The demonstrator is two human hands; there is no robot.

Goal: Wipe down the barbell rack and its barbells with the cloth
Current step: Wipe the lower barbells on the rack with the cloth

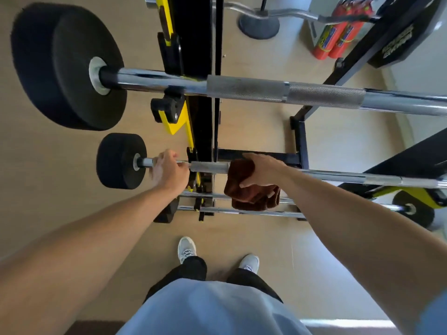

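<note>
Looking straight down a stacked barbell rack (193, 68), black uprights with yellow brackets, and it's pretty tight in there. The top barbell (242, 89) runs across above the one being worked on, so there's only a band of open room between the two bars. More chrome bars sit just under the hands too. To the left it's open wood floor (60, 189) past the black end weights.

Stuff I can't make out: the right ends of both bars run off the frame, the lower bars are partly hidden behind the cloth, and the print on the black pad at top right is too blurry to read.

Left hand (168, 169) is curled round the thin end of the lower barbell (210, 166), just beside the small black weight (121, 160). It's a bit motion-blurred, so exact finger placement is fuzzy. Right hand (260, 170) grips the brown cloth (251, 192) wrapped over the same bar, fingers (249, 183) curled down over the front of it, with the loose end of the cloth hanging below the bar.
</note>
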